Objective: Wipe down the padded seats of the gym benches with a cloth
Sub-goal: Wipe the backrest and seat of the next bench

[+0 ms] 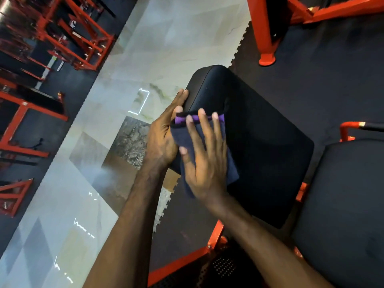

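A black padded bench seat fills the middle of the head view. On its left part lies a dark navy cloth with a purple band at the far edge. My right hand presses flat on the cloth with straight, spread fingers. My left hand is at the seat's left edge: its fingers lie straight along the side of the pad and its thumb touches the cloth's far corner. A second black pad sits to the right.
The orange bench frame runs under the seat near me. An orange machine post stands on the black rubber mat beyond. Glossy pale floor tiles lie to the left, with more orange racks at far left.
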